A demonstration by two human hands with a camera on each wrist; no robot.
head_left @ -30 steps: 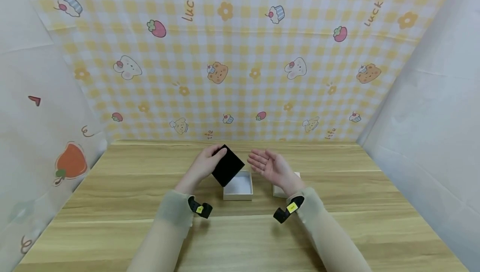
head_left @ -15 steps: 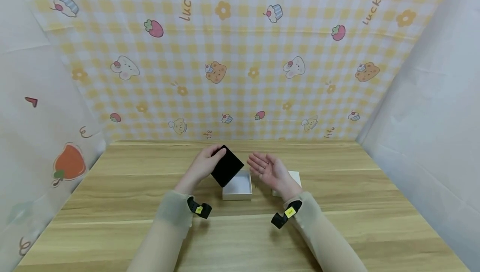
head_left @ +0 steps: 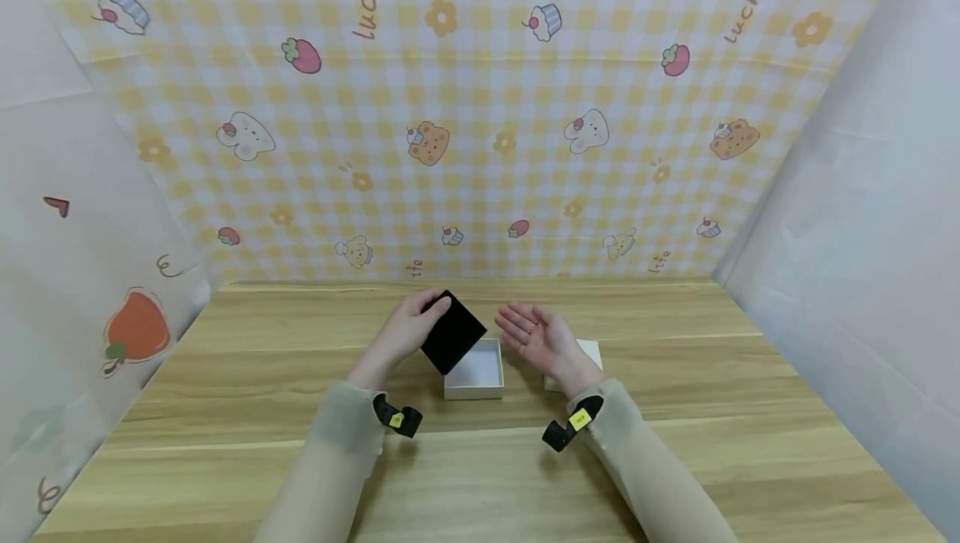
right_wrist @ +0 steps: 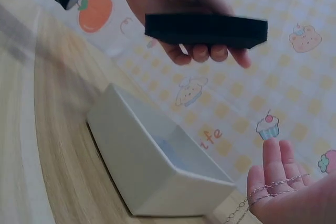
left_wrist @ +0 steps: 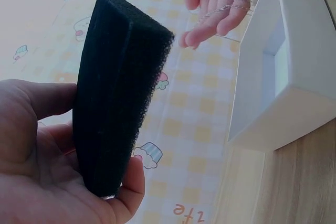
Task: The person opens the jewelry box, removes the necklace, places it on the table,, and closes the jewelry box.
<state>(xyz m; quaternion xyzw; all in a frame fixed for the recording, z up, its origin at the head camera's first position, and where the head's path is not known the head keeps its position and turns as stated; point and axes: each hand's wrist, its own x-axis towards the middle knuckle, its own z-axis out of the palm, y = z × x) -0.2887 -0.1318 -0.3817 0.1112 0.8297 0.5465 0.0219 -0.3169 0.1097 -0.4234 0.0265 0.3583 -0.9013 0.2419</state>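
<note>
My left hand [head_left: 406,329] grips a square black foam pad [head_left: 454,333] by its upper left edge, tilted above the left part of an open white box [head_left: 474,391]. In the left wrist view the thumb and fingers hold the thick foam [left_wrist: 113,93]. To the right, my right hand [head_left: 546,345] is palm up with its fingers extended. A thin silver chain [right_wrist: 278,184] lies across those fingers in the right wrist view, its end hanging below them. The box [right_wrist: 142,156] has a pale interior and stands upright on the table.
A second white box part [head_left: 591,351] lies on the wooden table [head_left: 480,476], partly hidden behind my right hand and wrist. A patterned yellow checked cloth [head_left: 480,110] hangs behind the table, with pale cloth on both sides.
The right hand has shifted slightly, uncovering more of the white box part behind it. My left hand keeps its grip on the foam. The head view has moved a little.
</note>
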